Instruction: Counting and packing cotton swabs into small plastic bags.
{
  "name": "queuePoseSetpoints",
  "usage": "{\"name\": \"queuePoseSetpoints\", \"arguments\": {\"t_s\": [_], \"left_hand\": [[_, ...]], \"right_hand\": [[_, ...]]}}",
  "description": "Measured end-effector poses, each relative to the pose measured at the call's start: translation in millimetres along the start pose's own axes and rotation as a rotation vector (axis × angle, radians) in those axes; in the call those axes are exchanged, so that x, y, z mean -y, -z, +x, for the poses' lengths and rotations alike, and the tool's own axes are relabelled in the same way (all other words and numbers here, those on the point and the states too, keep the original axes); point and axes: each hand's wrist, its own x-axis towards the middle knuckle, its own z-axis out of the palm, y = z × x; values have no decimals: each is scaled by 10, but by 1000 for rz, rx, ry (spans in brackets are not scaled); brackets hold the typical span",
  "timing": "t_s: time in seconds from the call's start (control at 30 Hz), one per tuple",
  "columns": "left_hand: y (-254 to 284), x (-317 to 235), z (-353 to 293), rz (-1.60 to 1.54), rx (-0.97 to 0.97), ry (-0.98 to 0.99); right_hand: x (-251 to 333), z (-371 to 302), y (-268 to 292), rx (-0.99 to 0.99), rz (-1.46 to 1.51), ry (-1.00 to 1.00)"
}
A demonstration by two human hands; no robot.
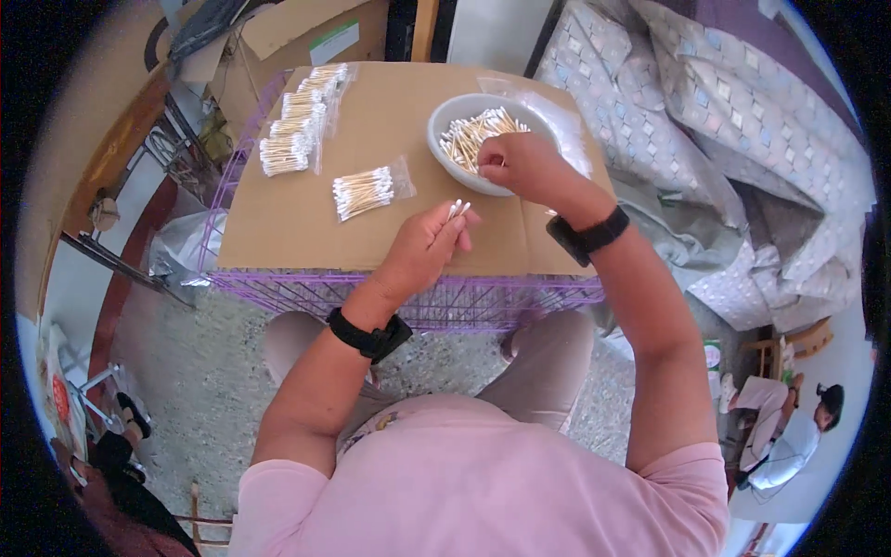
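My left hand [436, 239] is closed around a few cotton swabs [458, 210], their white tips poking up above the fingers, over the near middle of the cardboard. At the right, my right hand [529, 167] reaches over the near rim of a pale grey bowl [441, 160] heaped with loose swabs [487, 125]. Its fingers are pinched together among the swabs, and whatever they grip is hidden. Left of the bowl lies a clear bag of swabs [364, 192]. Several more filled bags [288, 148] form an overlapping row along the far left.
The cardboard sheet [390, 121] rests on a purple wire cage [408, 292]. Clear plastic bags [566, 130] lie behind and right of the bowl. Patterned cloth-like sheeting [668, 121] is piled at the right; a cardboard box [306, 37] stands behind. Other people sit at the lower corners.
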Motion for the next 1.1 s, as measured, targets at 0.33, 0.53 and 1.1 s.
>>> {"name": "queuePoseSetpoints", "arguments": {"t_s": [0.33, 0.53, 1.1], "left_hand": [[14, -20, -6, 27, -17, -48], [2, 6, 7, 43, -30, -96], [57, 118, 74, -375, -82, -65]], "right_hand": [[-122, 400, -264, 155, -325, -6], [-177, 409, -209, 158, -362, -83], [366, -534, -371, -404, 1013, -178]]}}
